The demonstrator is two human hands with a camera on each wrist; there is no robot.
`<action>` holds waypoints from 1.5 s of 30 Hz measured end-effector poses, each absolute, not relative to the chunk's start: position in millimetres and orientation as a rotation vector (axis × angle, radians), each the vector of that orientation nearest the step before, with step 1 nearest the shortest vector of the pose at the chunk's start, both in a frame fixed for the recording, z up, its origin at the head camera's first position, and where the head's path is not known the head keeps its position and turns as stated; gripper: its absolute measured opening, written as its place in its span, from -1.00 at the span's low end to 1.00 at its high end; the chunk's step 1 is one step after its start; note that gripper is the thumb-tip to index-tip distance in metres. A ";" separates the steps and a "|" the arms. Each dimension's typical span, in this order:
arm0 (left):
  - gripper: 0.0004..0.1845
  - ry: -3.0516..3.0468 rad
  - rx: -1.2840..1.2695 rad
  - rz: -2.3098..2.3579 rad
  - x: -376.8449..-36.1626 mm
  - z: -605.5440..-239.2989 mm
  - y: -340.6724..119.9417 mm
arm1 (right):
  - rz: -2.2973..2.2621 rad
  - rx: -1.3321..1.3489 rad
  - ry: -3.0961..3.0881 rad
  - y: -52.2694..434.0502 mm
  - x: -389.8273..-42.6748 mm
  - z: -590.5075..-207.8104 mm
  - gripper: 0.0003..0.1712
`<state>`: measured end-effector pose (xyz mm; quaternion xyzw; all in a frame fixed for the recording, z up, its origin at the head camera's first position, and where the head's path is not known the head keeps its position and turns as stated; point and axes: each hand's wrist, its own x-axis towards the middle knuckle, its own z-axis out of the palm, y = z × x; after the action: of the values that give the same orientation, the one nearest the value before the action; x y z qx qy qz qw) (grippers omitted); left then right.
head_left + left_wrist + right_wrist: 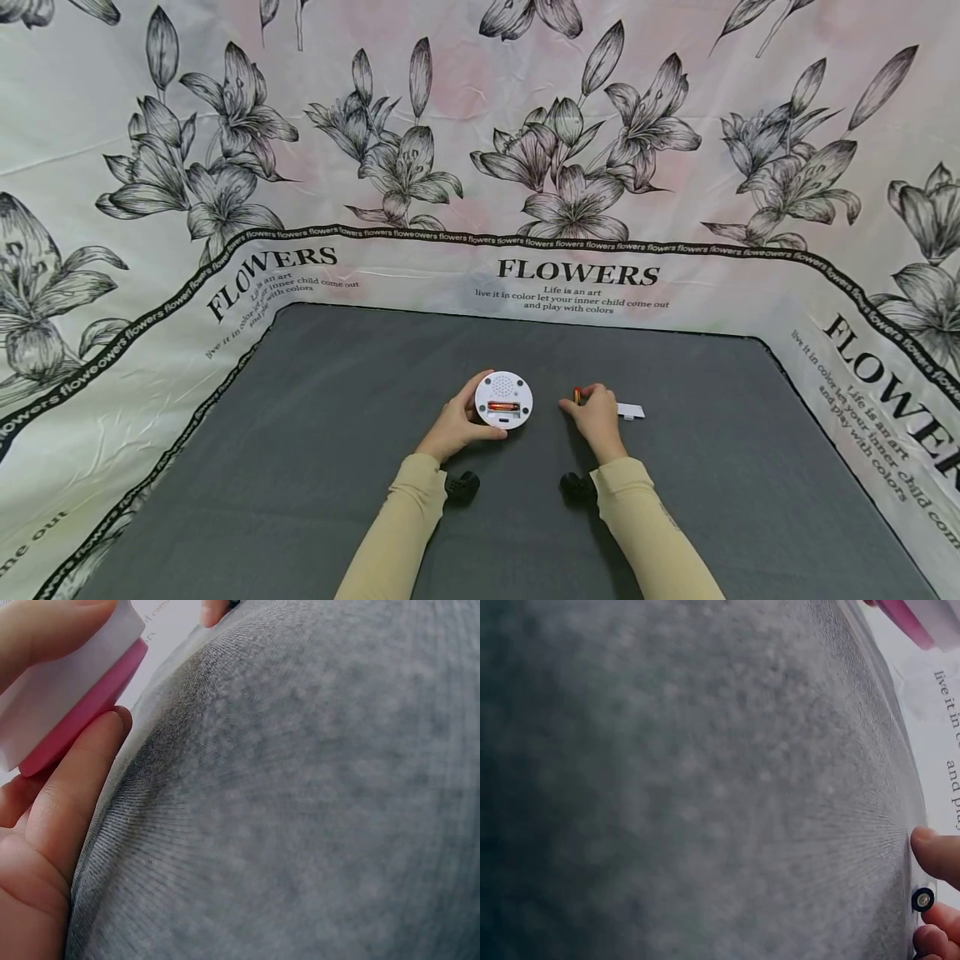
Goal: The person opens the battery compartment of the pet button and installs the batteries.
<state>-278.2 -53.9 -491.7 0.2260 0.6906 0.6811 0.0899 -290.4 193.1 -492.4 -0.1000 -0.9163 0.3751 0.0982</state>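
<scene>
Battery (577,395) sits pinched in my right hand (598,418), low over the grey mat (315,467), just right of the round white device (504,399). I judge it small, light, rigid and smooth, likely to roll, so best held by its sides. My left hand (457,425) grips the device's rim; its open compartment already holds 1 orange battery (503,407). A white cover (630,411) lies beside my right hand.

Grey mat (315,467); white round device (504,399) centre, small white cover (631,411) lying to its right.
</scene>
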 end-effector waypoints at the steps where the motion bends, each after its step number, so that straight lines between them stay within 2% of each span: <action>1: 0.05 2.049 0.672 2.028 -278.1 -491.9 -54.0 | 1.102 -0.298 -2.710 193.6 -290.9 -492.4 -0.53; 13: 0.04 2.050 0.669 2.036 -278.0 -491.6 -54.2 | 1.098 -0.274 -2.683 194.3 -292.4 -494.5 -0.79; 20: 0.04 2.048 0.655 2.037 -277.8 -490.2 -54.7 | 1.214 -0.179 -2.599 187.1 -290.7 -494.0 -0.81; 31: 0.03 2.100 0.665 2.006 -276.3 -488.3 -54.3 | 1.484 0.116 -2.452 163.9 -286.1 -478.9 -0.79; 39: 0.01 2.063 0.665 2.024 -277.5 -490.1 -54.1 | 1.760 0.351 -2.380 148.8 -270.8 -445.3 -0.62; 45: 0.00 2.075 0.675 2.010 -277.4 -489.5 -54.5 | 1.719 0.466 -2.439 136.9 -255.9 -423.4 -0.77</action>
<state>-277.4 -54.5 -489.5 0.2268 0.6969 0.6748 0.0873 -255.9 136.9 -423.4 0.1541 -0.8062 0.5680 0.0606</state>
